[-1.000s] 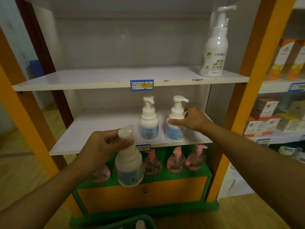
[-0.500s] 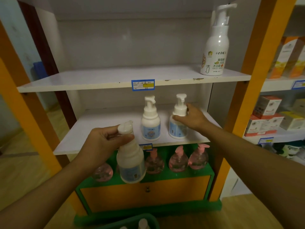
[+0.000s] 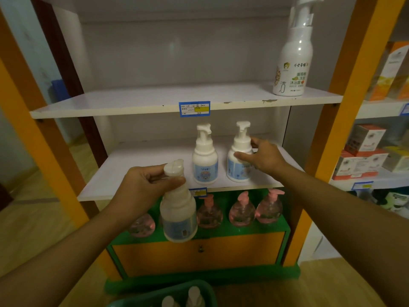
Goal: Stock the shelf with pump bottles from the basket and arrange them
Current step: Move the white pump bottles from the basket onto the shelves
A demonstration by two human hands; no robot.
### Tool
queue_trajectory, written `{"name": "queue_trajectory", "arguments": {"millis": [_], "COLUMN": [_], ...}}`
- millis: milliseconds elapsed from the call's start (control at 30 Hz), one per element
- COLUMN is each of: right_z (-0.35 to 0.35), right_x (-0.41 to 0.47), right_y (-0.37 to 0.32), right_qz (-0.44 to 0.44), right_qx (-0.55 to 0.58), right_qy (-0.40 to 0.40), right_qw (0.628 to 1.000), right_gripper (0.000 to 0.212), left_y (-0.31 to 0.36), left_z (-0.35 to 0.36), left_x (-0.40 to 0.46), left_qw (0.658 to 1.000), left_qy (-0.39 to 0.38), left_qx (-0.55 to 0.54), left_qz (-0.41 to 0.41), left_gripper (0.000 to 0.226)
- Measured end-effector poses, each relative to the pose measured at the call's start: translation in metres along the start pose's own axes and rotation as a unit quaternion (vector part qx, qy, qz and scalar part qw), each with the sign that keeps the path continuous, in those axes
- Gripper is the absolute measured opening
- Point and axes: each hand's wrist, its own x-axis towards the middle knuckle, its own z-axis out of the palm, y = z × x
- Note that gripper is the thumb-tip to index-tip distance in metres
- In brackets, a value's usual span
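Observation:
Two white pump bottles with blue labels stand on the middle white shelf point(image 3: 137, 173). My right hand point(image 3: 263, 158) wraps the right-hand bottle point(image 3: 238, 160) from its right side, thumb across the front. The other shelf bottle point(image 3: 204, 160) stands free just left of it. My left hand point(image 3: 143, 187) grips a third white pump bottle point(image 3: 179, 216) by its neck, held in front of and below the shelf's edge. A green basket point(image 3: 199, 289) at the bottom edge shows two more pump tops.
A taller white pump bottle point(image 3: 293, 56) stands on the top shelf at the right. Several pink pump bottles point(image 3: 242, 210) line the green ledge below. Orange uprights point(image 3: 354, 85) frame the unit. Boxed goods point(image 3: 363, 151) fill the neighbouring shelves on the right.
My right hand has turned the right-hand shelf bottle, so its nozzle faces front instead of right. The left hand stayed at about the same height with its bottle.

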Motion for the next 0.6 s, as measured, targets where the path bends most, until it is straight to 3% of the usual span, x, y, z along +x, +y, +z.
{"name": "queue_trajectory", "arguments": {"millis": [267, 433, 533, 600], "right_z": [0.003, 0.002, -0.003, -0.007], "right_x": [0.000, -0.016, -0.041, -0.059], "right_y": [-0.002, -0.004, -0.015, -0.027], "right_qz": [0.010, 0.033, -0.003, -0.032], "right_qx": [-0.016, 0.011, 0.083, 0.117], "right_qy": [0.012, 0.058, 0.106, 0.051], "right_qw": [1.000, 0.998, 0.991, 0.991], "right_gripper": [0.064, 0.085, 0.056, 0.039], "left_y": [0.006, 0.007, 0.010, 0.013], "left_z": [0.001, -0.002, 0.008, 0.022], "left_x": [-0.001, -0.002, 0.003, 0.009], "left_qw": [1.000, 1.000, 1.000, 0.999], "left_qy": [0.007, 0.014, 0.000, -0.016], "left_qx": [0.014, 0.012, 0.020, 0.030], "left_qz": [0.005, 0.000, -0.006, -0.008], "left_gripper": [0.027, 0.025, 0.023, 0.023]}}
